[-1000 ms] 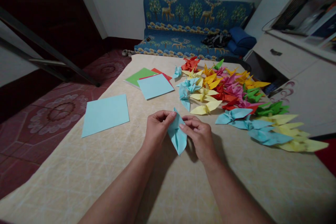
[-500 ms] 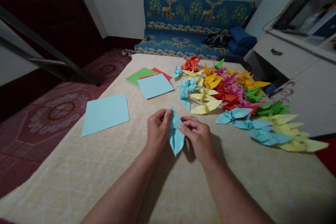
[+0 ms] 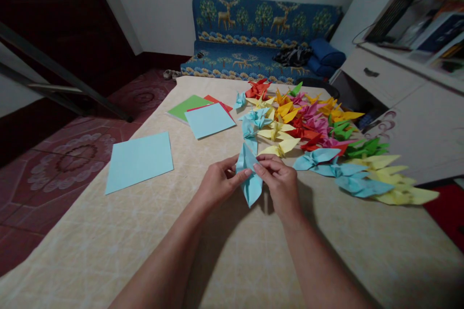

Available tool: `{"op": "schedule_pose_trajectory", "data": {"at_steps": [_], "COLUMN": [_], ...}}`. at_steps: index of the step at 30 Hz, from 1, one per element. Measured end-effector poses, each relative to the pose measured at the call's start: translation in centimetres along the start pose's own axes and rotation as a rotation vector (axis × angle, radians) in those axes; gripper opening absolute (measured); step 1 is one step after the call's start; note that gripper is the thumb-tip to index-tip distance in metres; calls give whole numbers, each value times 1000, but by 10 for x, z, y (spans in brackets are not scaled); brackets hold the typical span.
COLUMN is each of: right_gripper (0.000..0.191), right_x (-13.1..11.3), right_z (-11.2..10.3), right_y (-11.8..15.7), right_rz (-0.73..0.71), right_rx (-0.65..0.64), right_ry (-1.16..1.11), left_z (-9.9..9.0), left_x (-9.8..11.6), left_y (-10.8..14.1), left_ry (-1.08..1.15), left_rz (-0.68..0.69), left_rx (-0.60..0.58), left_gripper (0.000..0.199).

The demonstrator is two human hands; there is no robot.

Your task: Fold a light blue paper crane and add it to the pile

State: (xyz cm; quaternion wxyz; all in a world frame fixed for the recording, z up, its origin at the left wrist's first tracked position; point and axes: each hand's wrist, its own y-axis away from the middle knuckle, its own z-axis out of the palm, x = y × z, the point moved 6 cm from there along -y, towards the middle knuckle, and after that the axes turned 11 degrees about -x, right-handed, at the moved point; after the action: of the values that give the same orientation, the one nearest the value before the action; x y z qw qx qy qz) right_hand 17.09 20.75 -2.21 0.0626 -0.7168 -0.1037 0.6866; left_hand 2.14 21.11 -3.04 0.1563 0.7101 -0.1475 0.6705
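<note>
A light blue folded paper piece, pointed at both ends, is held upright over the table between my hands. My left hand pinches its left side, thumb on the near face and fingers behind. On the right side my right hand grips it the same way, its thumb close to the left thumb. Folded paper cranes in yellow, blue, red, orange, pink and green lie just beyond and to the right. A blue square sheet rests at the left.
Behind the hands, another blue sheet lies over a green sheet and red ones. The cloth-covered table ends before a blue sofa. A white cabinet stands at the right.
My left thumb has moved down and right to the middle of the folded paper, nearer my right thumb. The view has shifted slightly, with the table items now a little further left.
</note>
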Motion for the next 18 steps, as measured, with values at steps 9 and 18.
{"op": "schedule_pose_trajectory", "data": {"at_steps": [9, 18], "right_gripper": [20, 31], "right_x": [-9, -2], "right_z": [8, 19], "right_y": [1, 11], "right_rz": [-32, 16], "right_rx": [-57, 40], "right_ry": [19, 184], "left_z": [10, 0], "left_x": [-9, -25], "left_y": [0, 3], "left_ry": [411, 653], "left_rz": [-55, 31], "left_rx": [91, 428], "left_gripper": [25, 20]}}
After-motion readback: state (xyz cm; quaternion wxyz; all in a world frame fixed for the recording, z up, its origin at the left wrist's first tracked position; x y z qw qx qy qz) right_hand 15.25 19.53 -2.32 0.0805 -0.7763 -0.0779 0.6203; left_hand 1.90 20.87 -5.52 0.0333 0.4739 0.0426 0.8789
